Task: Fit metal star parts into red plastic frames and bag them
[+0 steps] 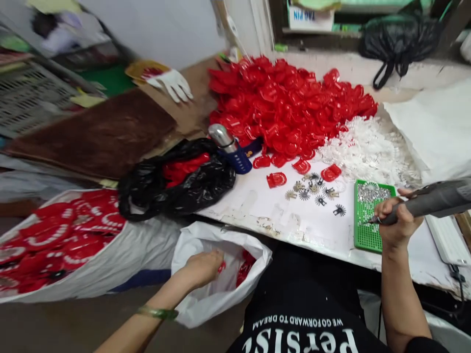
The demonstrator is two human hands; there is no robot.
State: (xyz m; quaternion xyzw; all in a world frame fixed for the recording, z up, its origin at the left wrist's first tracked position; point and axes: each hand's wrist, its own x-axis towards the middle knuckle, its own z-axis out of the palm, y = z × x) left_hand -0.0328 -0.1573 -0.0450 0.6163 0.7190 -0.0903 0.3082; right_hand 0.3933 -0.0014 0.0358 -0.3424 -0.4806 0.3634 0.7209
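My left hand (205, 267) is closed over the mouth of a white sack (191, 304), with a small red bit showing at its fingers; the item is mostly hidden. Red pieces (246, 267) lie inside that sack. My right hand (397, 220) grips a dark electric screwdriver (434, 198), its tip over a green tray (373, 240) of small metal screws. Left of the tray, small black and tan spoked parts (320, 200) are scattered on the white tabletop. Several loose red pieces (276, 179) lie behind them, before a big red heap (287, 103).
White spoked parts (368, 152) are piled right of the heap. A blue flask (235, 157) leans beside a black bag (176, 196) at the table's left edge. A larger sack of red pieces (66, 230) stands far left. A white power strip (447, 238) lies right.
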